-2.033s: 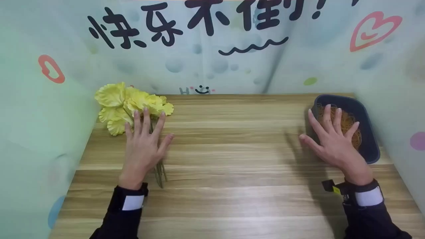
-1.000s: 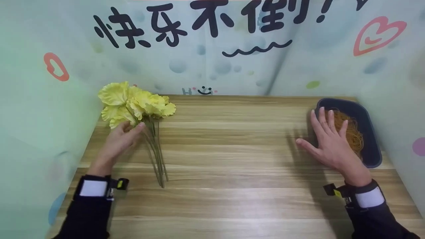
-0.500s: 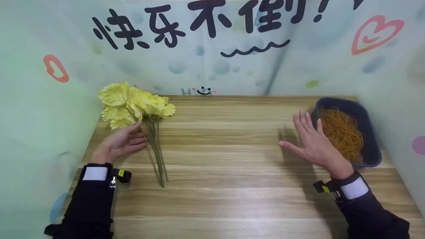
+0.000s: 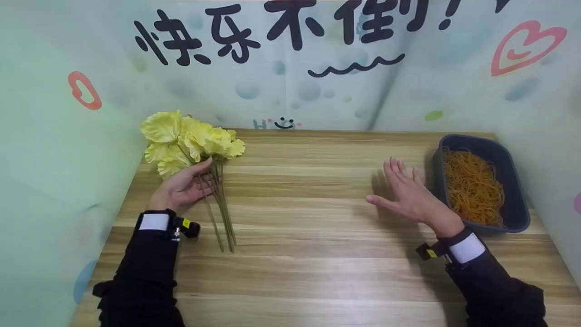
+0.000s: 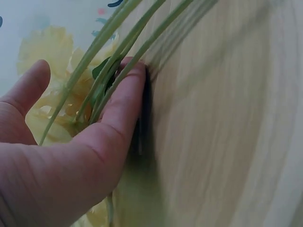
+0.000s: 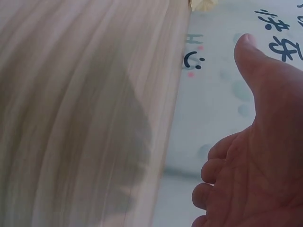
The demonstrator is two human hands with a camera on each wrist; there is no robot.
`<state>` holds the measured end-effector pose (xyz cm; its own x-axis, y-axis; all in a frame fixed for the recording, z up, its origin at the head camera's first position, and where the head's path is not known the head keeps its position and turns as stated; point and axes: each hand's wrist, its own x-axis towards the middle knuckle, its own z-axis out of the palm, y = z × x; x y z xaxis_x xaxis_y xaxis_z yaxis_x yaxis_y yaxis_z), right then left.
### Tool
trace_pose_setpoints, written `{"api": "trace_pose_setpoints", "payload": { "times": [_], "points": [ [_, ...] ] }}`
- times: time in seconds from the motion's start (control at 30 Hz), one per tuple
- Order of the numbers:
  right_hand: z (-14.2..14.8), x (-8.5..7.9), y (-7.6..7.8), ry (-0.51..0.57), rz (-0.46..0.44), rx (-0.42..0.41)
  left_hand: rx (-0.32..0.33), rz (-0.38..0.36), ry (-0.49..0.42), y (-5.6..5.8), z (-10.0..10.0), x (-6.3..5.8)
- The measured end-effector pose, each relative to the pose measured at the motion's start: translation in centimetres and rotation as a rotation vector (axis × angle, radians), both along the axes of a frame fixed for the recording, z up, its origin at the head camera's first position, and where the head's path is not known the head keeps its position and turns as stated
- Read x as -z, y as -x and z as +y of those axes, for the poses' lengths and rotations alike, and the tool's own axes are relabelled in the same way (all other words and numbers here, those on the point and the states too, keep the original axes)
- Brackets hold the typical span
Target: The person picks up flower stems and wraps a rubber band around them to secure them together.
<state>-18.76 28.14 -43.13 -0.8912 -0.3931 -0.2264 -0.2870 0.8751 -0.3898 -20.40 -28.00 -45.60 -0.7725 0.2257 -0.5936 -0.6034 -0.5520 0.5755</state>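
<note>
A bunch of yellow artificial-looking flowers (image 4: 195,141) lies at the back left of the table, its thin green stems (image 4: 222,209) pointing toward the person. My left hand (image 4: 184,184) is at the stems just below the blooms. Its fingers reach under several stems, and the thumb stands apart from them in the left wrist view, where the stems (image 5: 113,61) cross over the fingers. My right hand (image 4: 408,195) hovers over the table with fingers extended and holds nothing. Its nearest thing is a dark blue bin (image 4: 515,195) holding many tan rubber bands (image 4: 474,188).
The wood-grain table (image 4: 308,254) meets a printed backdrop (image 4: 308,100) at its back edge. Backdrop walls also stand along the left and right sides. The bin sits close to the right wall, the blooms close to the left one.
My left hand has moved from above the flowers to their left side, then its fingers went under the stems. The right hand has moved left, off the bin of rubber bands.
</note>
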Motion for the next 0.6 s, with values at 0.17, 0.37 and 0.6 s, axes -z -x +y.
{"api": "trace_pose_setpoints", "payload": {
  "times": [0.17,0.37,0.6],
  "points": [
    [-1.5,0.6,0.5,0.023,-0.045,-0.023,-0.021,0.030,-0.077,0.4,0.8,0.6],
    [-3.2,1.4,1.0,0.072,-0.098,-0.059,-0.045,0.011,-0.102,0.8,1.9,0.7],
    [-5.1,1.7,1.2,0.105,-0.098,-0.093,-0.086,-0.014,-0.117,1.6,3.1,0.6]
  ]
}}
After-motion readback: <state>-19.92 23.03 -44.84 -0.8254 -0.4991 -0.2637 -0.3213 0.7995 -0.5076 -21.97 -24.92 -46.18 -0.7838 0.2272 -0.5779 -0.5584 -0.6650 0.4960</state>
